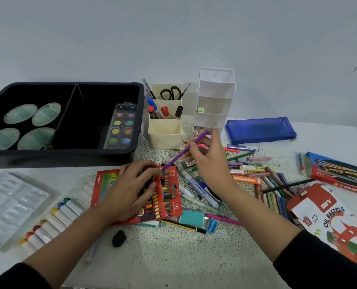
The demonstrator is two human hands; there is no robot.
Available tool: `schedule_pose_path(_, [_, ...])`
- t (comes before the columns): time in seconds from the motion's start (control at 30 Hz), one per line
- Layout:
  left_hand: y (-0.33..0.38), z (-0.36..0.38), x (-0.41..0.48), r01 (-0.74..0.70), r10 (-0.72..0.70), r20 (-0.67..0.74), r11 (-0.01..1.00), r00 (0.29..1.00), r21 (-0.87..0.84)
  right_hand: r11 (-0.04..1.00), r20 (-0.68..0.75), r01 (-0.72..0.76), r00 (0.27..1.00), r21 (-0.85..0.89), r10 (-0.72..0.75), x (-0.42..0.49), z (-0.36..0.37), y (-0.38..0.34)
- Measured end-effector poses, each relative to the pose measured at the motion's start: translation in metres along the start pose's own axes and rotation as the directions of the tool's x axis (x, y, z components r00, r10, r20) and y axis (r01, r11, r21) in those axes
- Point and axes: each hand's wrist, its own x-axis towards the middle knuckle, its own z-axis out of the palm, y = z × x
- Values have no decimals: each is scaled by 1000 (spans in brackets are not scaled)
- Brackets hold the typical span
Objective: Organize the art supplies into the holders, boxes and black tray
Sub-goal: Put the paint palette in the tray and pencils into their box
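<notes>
A red colored-pencil box (104, 184) lies open in front of me, with several pencils lined up at its open end. My left hand (131, 188) rests on the box, fingers curled over the pencils and pressing them down. My right hand (206, 161) pinches a purple pencil (181, 153), whose tip touches the box's top corner. The black tray (73, 155) at the left holds a watercolor palette (121, 126) and four oval paint pans. A cream tiered holder (165, 132) with markers and scissors and a white drawer holder (213, 105) stand behind.
Loose pastels, markers and pens (257, 176) litter the table right of the box. A blue pouch (261, 130), an oil pastels box (330, 211) and a brush pack (340, 174) lie at the right. Paint sticks (48, 222), a clear tray (8, 205), a black eraser (119, 238) and a sharpener (212, 225) lie nearer.
</notes>
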Motion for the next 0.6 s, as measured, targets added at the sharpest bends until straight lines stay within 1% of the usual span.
schedule_pose_path(0.1, [-1, 0, 0, -2, 2, 8, 1000, 1000, -3, 991, -55, -96, 993, 95, 101, -3, -7, 14])
schedule_pose_path(0.17, [-1, 0, 0, -3, 3, 13, 1000, 1000, 0, 987, -60, -123, 990, 101, 130, -2, -9, 20])
schedule_pose_path(0.27, [-2, 1, 0, -5, 5, 17, 1000, 1000, -1, 978, 10, -205, 979, 34, 205, 1, -12, 26])
schedule_pose_path(0.33, [-2, 1, -1, -6, 6, 21, 1000, 1000, -2, 969, 54, -227, 971, -101, 233, 1, -14, 30])
schedule_pose_path(0.37, [-2, 1, 0, -7, 7, 24, 1000, 1000, 1, 960, 59, -196, 975, -201, 212, 2, -14, 31])
schedule_pose_path(0.43, [0, 0, 0, -11, 10, 30, 1000, 999, 10, 918, 82, -85, 989, -387, 127, 4, -10, 31])
schedule_pose_path(0.53, [0, 0, 1, -10, 9, 37, 1000, 999, 14, 849, 150, 71, 989, -524, 10, 8, -4, 22])
schedule_pose_path(0.6, [0, -1, 1, -8, 7, 48, 1000, 999, 29, 773, 204, 134, 979, -621, -7, 13, -5, 19])
